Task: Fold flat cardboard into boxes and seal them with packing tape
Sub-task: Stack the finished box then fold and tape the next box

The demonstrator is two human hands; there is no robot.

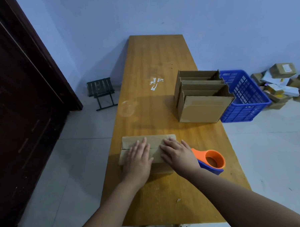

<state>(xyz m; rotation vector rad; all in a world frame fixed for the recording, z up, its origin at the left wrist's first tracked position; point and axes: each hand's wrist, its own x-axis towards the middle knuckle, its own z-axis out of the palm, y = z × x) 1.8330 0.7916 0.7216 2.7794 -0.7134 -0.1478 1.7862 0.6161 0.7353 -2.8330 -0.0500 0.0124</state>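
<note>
A small brown cardboard box (130, 143) lies on the wooden table (153, 61) near me, its two top flaps folded shut with a seam running left to right. My left hand (138, 160) presses flat on the flaps with straight fingers. My right hand (178, 153) lies flat on the right part of the top, fingers spread. An orange and blue tape dispenser (212, 160) sits on the table just right of my right hand, touched by neither hand.
Two open-topped cardboard boxes (203, 108) stand at the table's right edge. A blue plastic crate (245, 98) sits on the floor beside them, with a heap of parcels (279, 82) behind. A folding stool (101, 91) and dark door (23, 102) are left.
</note>
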